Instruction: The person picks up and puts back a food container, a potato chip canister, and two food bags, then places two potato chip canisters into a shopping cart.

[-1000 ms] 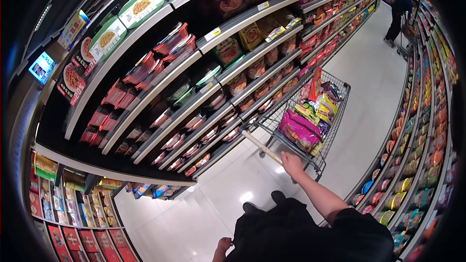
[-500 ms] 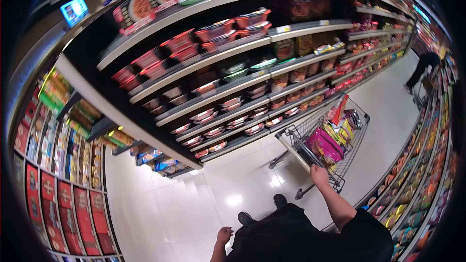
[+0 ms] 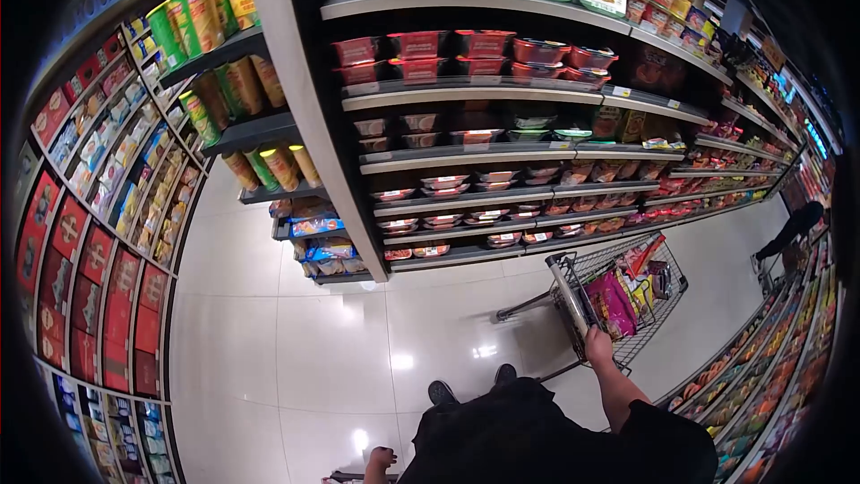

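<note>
My right hand [image 3: 598, 346] is closed around the handle [image 3: 574, 297] of a wire shopping cart [image 3: 658, 327] that stands ahead of me to the right. Inside the cart lie a magenta package [image 3: 613, 305], a red package [image 3: 647, 255] and several other bagged goods. My left hand [image 3: 382, 458] hangs low on my left side, empty, its fingers loosely bent and a little apart. Just beside that forearm, a bit of a metal-and-red edge [image 3: 345, 477] shows at the bottom of the view.
A tall shelf unit [image 3: 430, 99] with red tubs and packaged food runs along the front. Its end rack holds tube-shaped snack cans [image 3: 202, 22]. Red boxes [image 3: 85, 278] fill shelves at left. Curved shelves [image 3: 761, 367] line the right, where a person [image 3: 793, 231] stands farther down the aisle.
My view has swung left, bringing more of the end rack and left shelves into sight. The right hand keeps its hold on the cart handle; the left hand appears lower and farther left.
</note>
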`<state>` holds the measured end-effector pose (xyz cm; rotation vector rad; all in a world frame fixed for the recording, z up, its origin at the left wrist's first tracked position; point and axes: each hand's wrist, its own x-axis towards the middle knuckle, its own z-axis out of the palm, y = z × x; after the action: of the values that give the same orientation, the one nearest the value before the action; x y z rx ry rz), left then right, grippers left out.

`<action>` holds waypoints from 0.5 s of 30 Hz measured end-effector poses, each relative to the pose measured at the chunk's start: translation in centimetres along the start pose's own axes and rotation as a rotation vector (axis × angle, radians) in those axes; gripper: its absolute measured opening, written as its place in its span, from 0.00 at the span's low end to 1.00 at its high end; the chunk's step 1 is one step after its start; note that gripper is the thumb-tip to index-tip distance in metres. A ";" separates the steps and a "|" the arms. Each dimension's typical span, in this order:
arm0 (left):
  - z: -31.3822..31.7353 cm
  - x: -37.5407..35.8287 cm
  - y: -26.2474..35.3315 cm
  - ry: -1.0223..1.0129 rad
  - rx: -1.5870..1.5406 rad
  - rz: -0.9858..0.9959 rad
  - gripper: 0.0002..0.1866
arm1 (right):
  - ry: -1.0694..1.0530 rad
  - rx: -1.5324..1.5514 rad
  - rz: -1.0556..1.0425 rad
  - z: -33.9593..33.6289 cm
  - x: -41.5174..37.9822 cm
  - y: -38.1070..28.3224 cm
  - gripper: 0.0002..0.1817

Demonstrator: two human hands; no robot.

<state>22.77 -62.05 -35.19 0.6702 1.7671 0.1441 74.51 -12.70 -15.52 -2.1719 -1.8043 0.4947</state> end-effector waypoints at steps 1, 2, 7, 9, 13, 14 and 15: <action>0.5 1.6 -0.8 0.065 -0.288 -0.138 0.19 | -0.006 -0.008 -0.009 0.3 -0.6 -0.6 0.33; 0.9 2.6 -1.4 0.129 -0.575 -0.277 0.19 | 0.007 0.011 -0.056 0.7 -1.1 -1.0 0.33; 0.9 3.8 1.2 0.234 -0.721 -0.163 0.18 | 0.007 0.104 -0.149 1.1 -3.8 -4.0 0.31; 0.8 4.0 3.1 0.245 -0.752 -0.126 0.18 | -0.004 0.085 -0.165 1.5 -4.8 -5.2 0.30; 2.2 5.1 4.4 0.254 -0.846 -0.006 0.19 | -0.039 -0.029 -0.193 2.0 -6.0 -6.7 0.27; 2.6 5.1 4.6 0.248 -0.849 -0.013 0.19 | -0.050 -0.113 -0.215 2.0 -6.4 -6.9 0.27; 3.0 5.0 4.7 0.246 -0.853 -0.014 0.19 | -0.063 -0.138 -0.216 2.3 -6.4 -6.9 0.27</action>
<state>26.45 -56.39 -38.35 0.0139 1.7235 0.9405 66.32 -17.74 -14.18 -2.0328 -2.1344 0.4047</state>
